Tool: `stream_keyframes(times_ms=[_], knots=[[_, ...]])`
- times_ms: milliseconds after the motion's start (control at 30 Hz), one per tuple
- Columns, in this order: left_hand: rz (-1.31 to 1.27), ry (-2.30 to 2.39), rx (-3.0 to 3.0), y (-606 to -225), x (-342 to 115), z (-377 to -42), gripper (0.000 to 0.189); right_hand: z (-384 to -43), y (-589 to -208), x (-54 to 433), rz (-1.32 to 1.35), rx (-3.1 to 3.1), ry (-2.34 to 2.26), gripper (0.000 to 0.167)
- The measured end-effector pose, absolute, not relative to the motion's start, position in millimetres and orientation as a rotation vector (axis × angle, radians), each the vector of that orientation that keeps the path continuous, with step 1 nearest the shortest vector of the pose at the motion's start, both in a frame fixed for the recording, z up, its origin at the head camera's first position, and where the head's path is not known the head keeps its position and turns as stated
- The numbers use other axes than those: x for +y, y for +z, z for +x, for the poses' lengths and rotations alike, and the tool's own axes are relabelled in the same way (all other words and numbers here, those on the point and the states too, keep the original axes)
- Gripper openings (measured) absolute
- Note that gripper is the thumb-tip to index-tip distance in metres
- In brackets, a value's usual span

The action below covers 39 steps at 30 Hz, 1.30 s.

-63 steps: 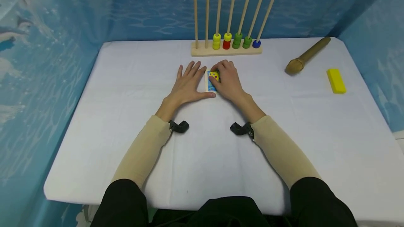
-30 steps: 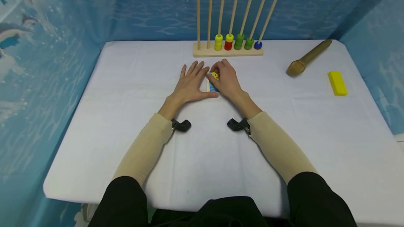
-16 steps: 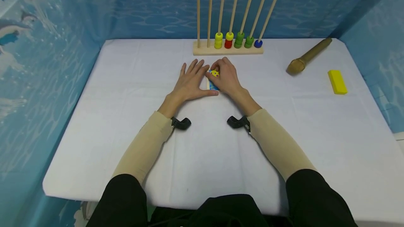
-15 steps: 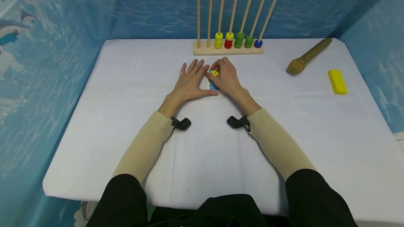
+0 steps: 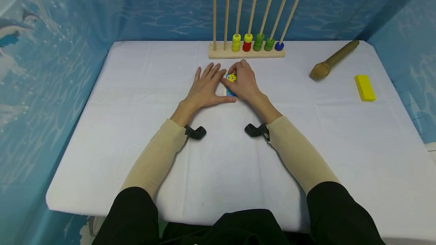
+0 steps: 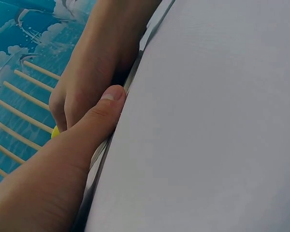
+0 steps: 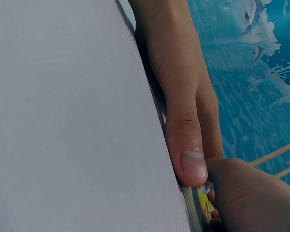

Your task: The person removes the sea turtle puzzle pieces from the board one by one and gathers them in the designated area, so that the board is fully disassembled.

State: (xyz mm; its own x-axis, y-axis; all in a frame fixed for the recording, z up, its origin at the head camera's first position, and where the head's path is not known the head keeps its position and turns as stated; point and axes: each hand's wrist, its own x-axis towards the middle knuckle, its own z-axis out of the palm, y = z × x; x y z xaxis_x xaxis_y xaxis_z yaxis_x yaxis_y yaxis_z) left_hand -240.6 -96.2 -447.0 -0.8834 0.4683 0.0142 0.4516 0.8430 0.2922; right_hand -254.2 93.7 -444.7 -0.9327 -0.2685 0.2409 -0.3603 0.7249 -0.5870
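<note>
In the head view, a small flat picture board (image 5: 230, 90), blue with a yellow spotted figure and a pale border, lies on the white table between the two hands. My left hand (image 5: 204, 88) lies with fingers spread, its forefinger and thumb framing the board's left side and lower corner. The right hand (image 5: 246, 82) covers the board's right part. Its thumb and forefinger curl over the yellow figure and grip there, the thumb tip close to the left forefinger. In the right wrist view, the board's layered edge (image 7: 195, 212) shows below the left thumb (image 7: 186, 145).
Behind the hands stands a wooden peg rack (image 5: 225, 54) with seven—several—upright rods and yellow, red, green and blue beads (image 5: 258, 42). A brown bamboo-like stick (image 5: 334, 60) and a yellow block (image 5: 365, 88) lie at the right. Blue sea-patterned sheeting (image 5: 163, 10) borders the table (image 5: 136, 86).
The right thumb has shifted slightly left across the board, covering more of it. My left hand keeps its place beside the board, and the head view has drifted slightly.
</note>
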Motion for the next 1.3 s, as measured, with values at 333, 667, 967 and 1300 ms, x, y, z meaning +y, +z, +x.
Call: stream_keyframes(times_ms=[333,667,967,1300], knots=[[0.739,0.457,2.962,-448.0,-95.9,-240.8,0.115,-255.6,-447.1,94.3,0.528,-2.748,1.068,0.040],[0.744,0.454,2.963,-447.7,-96.5,-240.0,0.115,-251.3,-444.5,103.5,0.473,-2.573,1.403,0.024],[0.732,0.457,2.950,-447.4,-94.9,-238.2,0.116,-261.6,-438.9,138.7,0.048,-2.475,1.465,0.026],[0.734,0.476,2.956,-447.6,-95.8,-238.6,0.116,-271.0,-440.3,168.9,-0.108,-2.561,1.271,0.026]])
